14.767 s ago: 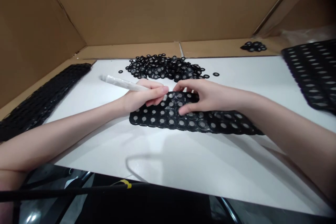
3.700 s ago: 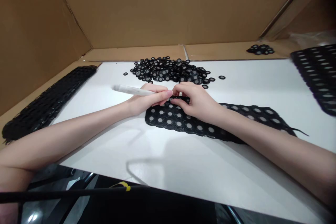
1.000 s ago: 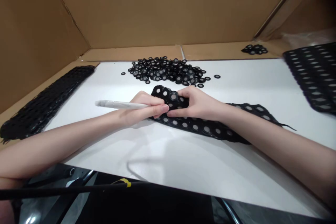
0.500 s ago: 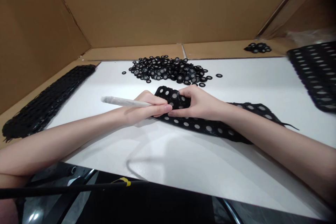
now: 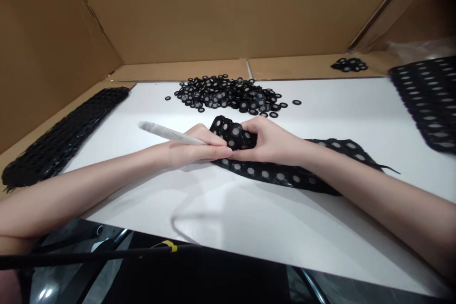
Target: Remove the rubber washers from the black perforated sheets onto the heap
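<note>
A pale, pen-like tool (image 5: 167, 132), its shaft apparently wrapped, rests in my left hand (image 5: 195, 148) with its rear end pointing left and up. Its working tip is hidden among the fingers. The left thumb and fingers are pinched together at the left end of a black strip with pale round dots (image 5: 263, 174). My right hand (image 5: 272, 141) grips the same strip, thumb and fingers around its raised, folded end, close to the left fingertips. The rest of the strip lies under my right forearm, a thin black tail at its far right.
Behind the hands lies a heap of small black rings with pale centres (image 5: 228, 95). A black textured bundle (image 5: 67, 137) lies at left, a dotted black sheet (image 5: 427, 99) at right. A small dark cluster (image 5: 349, 64) sits near the cardboard wall (image 5: 228, 14).
The rear end of the pen-like tool has risen, so it slants more steeply. The strip's folded end has shifted very slightly; both hands keep their hold.
</note>
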The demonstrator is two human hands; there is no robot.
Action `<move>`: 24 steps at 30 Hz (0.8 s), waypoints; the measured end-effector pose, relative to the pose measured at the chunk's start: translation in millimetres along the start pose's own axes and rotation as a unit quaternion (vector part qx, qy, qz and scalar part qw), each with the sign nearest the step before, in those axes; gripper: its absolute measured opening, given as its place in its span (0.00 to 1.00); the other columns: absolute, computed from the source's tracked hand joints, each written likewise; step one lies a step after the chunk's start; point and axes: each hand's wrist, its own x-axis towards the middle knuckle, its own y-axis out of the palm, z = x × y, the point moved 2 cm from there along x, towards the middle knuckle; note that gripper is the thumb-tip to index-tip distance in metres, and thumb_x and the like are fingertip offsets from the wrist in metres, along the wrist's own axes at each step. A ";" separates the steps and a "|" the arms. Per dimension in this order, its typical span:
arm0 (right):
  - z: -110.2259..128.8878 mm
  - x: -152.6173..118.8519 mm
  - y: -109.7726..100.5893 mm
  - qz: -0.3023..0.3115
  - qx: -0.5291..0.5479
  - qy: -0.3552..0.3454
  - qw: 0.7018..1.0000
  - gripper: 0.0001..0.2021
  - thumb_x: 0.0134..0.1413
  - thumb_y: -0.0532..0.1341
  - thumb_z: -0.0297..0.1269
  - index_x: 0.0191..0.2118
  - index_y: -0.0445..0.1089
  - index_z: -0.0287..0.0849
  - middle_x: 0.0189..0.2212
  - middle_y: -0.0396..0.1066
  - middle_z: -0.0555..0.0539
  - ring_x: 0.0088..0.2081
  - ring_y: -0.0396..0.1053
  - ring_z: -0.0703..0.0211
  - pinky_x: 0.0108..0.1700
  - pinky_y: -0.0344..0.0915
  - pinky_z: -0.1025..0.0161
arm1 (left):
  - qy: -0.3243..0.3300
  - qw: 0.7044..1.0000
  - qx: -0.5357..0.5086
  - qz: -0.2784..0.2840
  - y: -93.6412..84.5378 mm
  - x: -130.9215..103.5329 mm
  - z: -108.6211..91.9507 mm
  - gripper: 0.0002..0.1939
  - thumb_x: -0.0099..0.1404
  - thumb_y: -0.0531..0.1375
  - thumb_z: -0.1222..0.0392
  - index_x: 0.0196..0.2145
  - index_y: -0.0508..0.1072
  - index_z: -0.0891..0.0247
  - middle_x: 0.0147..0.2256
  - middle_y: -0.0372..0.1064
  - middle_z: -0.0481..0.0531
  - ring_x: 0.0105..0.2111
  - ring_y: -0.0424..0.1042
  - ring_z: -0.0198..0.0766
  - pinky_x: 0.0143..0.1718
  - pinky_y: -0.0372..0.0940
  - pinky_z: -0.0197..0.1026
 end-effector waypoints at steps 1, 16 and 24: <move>-0.5 0.3 0.2 0.000 -0.005 0.002 1.000 0.12 0.39 0.65 0.42 0.21 0.63 0.40 0.20 0.61 0.53 0.24 0.59 0.64 0.24 0.53 0.66 | -0.003 1.000 0.003 -0.005 0.0 -0.7 0.2 0.24 0.65 0.54 0.56 0.14 0.55 0.64 0.14 0.48 0.44 0.17 0.49 0.28 0.19 0.45 0.37; -4.4 -2.1 3.9 0.064 0.032 0.014 0.997 0.15 0.36 0.68 0.46 0.22 0.67 0.41 0.19 0.63 0.54 0.24 0.61 0.64 0.25 0.55 0.66 | 0.047 0.998 0.006 -0.044 5.9 -14.7 -9.3 0.22 0.66 0.52 0.56 0.15 0.61 0.66 0.15 0.56 0.46 0.17 0.54 0.28 0.20 0.51 0.34; -4.3 -1.8 3.5 0.065 0.038 0.011 0.997 0.15 0.36 0.68 0.46 0.21 0.66 0.41 0.19 0.61 0.55 0.23 0.60 0.65 0.24 0.54 0.67 | 0.026 0.999 -0.020 -0.030 8.6 -12.3 -9.5 0.21 0.65 0.53 0.59 0.15 0.60 0.65 0.15 0.55 0.45 0.17 0.55 0.27 0.19 0.50 0.34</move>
